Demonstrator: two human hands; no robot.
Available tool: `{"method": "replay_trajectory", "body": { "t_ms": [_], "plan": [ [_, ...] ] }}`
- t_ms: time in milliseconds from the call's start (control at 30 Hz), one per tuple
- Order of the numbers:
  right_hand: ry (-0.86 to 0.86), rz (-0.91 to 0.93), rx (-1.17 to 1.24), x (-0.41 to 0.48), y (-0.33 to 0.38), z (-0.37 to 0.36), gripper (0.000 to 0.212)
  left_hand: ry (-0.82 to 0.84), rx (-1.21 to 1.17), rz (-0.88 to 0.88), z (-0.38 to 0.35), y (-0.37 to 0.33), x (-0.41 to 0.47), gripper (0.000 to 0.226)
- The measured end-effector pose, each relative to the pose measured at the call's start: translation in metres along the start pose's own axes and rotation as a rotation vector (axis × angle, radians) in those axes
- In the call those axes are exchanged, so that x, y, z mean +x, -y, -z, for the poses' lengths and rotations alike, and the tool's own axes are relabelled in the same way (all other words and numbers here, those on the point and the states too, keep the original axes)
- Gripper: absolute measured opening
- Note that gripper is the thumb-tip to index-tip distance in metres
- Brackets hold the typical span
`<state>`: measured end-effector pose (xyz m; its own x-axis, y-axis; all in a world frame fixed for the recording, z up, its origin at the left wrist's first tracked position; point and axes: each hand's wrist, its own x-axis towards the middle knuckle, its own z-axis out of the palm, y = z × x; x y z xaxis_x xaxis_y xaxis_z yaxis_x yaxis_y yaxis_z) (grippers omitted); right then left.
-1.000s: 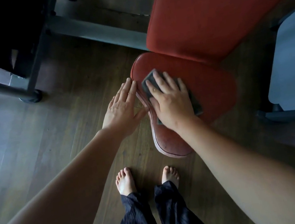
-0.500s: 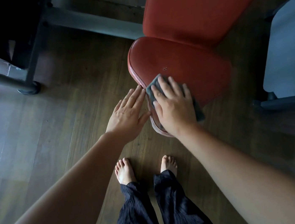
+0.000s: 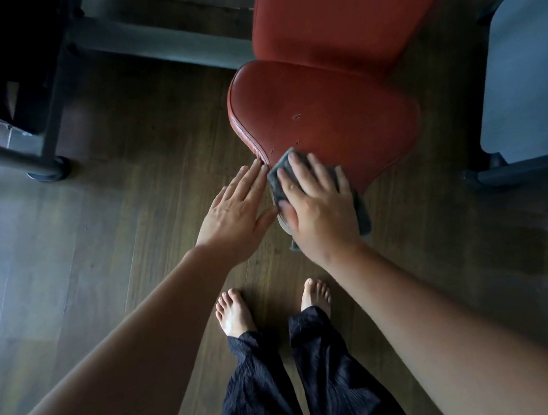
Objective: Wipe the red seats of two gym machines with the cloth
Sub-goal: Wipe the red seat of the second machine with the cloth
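A red padded seat (image 3: 323, 115) with small nicks in its cover sits in front of me, under a red backrest (image 3: 338, 9). My right hand (image 3: 317, 202) lies flat on a grey cloth (image 3: 361, 210) and presses it onto the seat's near tip. The cloth shows at my fingertips and along the right side of my hand. My left hand (image 3: 234, 208) is open with fingers together, its fingertips touching the seat's left edge beside the cloth.
Dark wooden floor (image 3: 142, 189) all round. A dark machine frame with a round foot (image 3: 50, 169) stands at the left, a grey bar (image 3: 159, 45) behind the seat, a grey panel (image 3: 532, 72) on a dark base at the right. My bare feet (image 3: 233, 312) stand below the seat.
My right hand has drawn the cloth from the seat's middle toward me to its near tip. My left hand has slid along the seat's left edge with it.
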<state>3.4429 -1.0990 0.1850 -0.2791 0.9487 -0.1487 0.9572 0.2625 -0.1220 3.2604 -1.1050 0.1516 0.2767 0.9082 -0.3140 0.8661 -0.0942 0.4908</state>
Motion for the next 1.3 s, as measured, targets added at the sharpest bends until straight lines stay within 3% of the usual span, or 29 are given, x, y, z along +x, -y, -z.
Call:
{"method": "replay_trajectory", "body": {
  "t_ms": [133,267,367,467,567,700,800,1000,1133,1233,1300],
  "plan": [
    [0.041,0.101,0.011,0.016,-0.018,0.001,0.052,-0.001,0.033,-0.035,0.005,0.002,0.001,0.076],
    [0.036,-0.071,-0.001,0.07,-0.028,0.001,0.052,-0.009,0.069,-0.056,0.009,0.001,0.002,0.079],
    [-0.013,-0.14,-0.001,0.038,-0.009,0.001,0.053,-0.02,0.064,-0.055,0.01,-0.004,0.003,0.079],
    [-0.039,-0.07,0.04,-0.007,-0.004,-0.003,0.051,-0.019,0.073,-0.05,0.011,-0.006,0.006,0.079],
    [-0.044,-0.032,0.07,0.011,-0.025,-0.004,0.05,-0.03,0.069,-0.07,0.014,-0.007,0.011,0.079],
    [-0.057,-0.228,0.052,0.05,-0.037,-0.003,0.051,-0.038,0.056,-0.073,0.015,-0.015,0.019,0.077],
    [-0.096,-0.314,0.059,0.031,-0.022,-0.005,0.053,-0.056,0.053,-0.05,0.015,-0.017,0.02,0.074],
    [-0.092,-0.18,0.102,0.016,-0.05,-0.008,0.05,-0.065,0.057,-0.067,0.016,-0.021,0.023,0.074],
    [-0.065,-0.366,0.062,0.059,-0.074,-0.005,0.052,-0.058,0.055,-0.073,0.019,-0.027,0.032,0.074],
    [-0.11,-0.474,0.077,0.045,-0.047,-0.005,0.053,-0.073,0.057,-0.064,0.017,-0.034,0.038,0.073],
    [-0.135,-0.454,0.081,0.022,-0.026,-0.007,0.052,-0.075,0.057,-0.049,0.015,-0.037,0.04,0.073]
  ]
}}
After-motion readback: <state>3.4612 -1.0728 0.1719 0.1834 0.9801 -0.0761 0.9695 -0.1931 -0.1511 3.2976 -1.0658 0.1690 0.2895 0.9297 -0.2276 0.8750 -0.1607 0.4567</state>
